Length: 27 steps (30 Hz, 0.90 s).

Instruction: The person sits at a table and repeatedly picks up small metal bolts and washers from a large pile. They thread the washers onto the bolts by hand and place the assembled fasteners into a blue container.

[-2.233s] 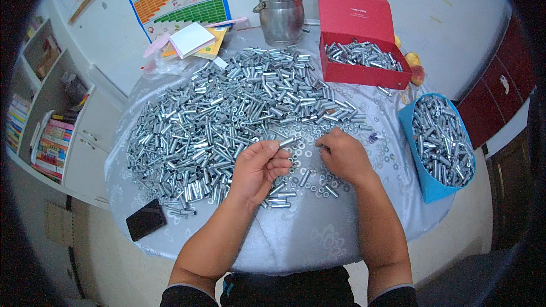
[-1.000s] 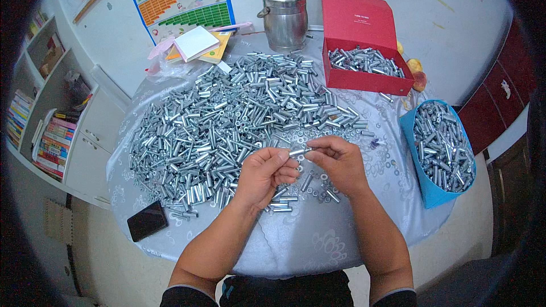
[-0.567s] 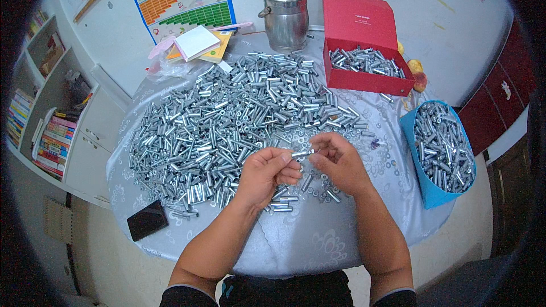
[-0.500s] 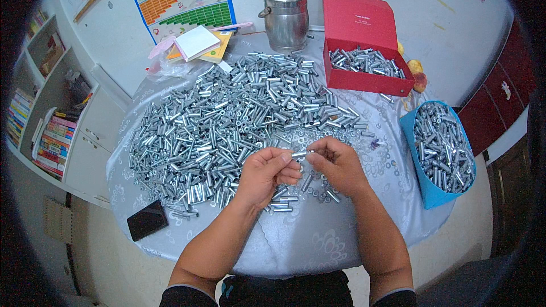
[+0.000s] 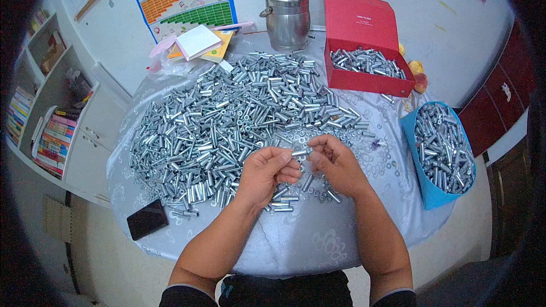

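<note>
Silvery metal sleeve [image 5: 300, 152] pinched between closed left hand [image 5: 266, 171] and right hand [image 5: 335, 163] fingertips, above the heap [image 5: 227, 113].

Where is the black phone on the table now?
In the head view the phone lies at the table's near-left edge, left of the left hand and just below the pile of metal sleeves.

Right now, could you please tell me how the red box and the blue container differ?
The red box is rectangular with an upright hinged lid and sits at the table's far side; the blue container has no lid and sits at the right edge. The red box's metal pieces lie shallow; the blue container's are heaped. Both hold silvery metal pieces.
</note>
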{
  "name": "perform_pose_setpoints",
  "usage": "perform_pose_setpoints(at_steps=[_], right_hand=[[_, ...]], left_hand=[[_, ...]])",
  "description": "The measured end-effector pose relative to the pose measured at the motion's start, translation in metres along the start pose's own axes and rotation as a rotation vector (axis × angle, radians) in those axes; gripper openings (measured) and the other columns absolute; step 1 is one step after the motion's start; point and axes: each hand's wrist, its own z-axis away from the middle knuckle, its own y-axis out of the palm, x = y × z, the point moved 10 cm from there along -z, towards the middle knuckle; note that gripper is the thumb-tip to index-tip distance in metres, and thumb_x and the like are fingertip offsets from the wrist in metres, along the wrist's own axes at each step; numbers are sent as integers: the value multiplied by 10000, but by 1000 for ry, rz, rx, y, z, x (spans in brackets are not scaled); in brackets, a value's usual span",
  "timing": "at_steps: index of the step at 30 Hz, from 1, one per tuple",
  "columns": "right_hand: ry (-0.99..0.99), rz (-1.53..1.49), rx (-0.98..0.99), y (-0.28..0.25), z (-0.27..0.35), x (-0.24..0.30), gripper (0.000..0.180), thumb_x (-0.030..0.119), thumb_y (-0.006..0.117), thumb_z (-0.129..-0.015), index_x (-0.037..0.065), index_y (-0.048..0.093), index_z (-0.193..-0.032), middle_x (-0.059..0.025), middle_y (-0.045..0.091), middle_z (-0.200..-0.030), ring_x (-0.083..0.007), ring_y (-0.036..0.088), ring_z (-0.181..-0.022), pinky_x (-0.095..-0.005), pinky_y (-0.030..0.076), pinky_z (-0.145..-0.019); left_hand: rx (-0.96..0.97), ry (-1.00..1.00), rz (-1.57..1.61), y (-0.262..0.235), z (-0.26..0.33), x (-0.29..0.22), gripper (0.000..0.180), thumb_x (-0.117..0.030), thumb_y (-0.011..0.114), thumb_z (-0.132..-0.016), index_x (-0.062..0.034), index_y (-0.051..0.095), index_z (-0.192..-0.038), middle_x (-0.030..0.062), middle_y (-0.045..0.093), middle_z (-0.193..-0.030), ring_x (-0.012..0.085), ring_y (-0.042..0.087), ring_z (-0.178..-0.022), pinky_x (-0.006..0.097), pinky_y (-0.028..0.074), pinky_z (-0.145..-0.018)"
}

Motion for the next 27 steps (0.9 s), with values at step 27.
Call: perform_pose_setpoints(at_steps=[27], right_hand=[[38, 64, -22, -3, 1, -3, 212, 222, 579, -940, 18, 617, -901, -24, 599, -720, -100, 539, -633, -271, 441, -573]], left_hand=[[-3, -5, -2, 1, 1, 1, 160, -123, 599, -928, 25, 617, -989, 150, 684, -845, 194, 687, -689, 277, 579, -594]])
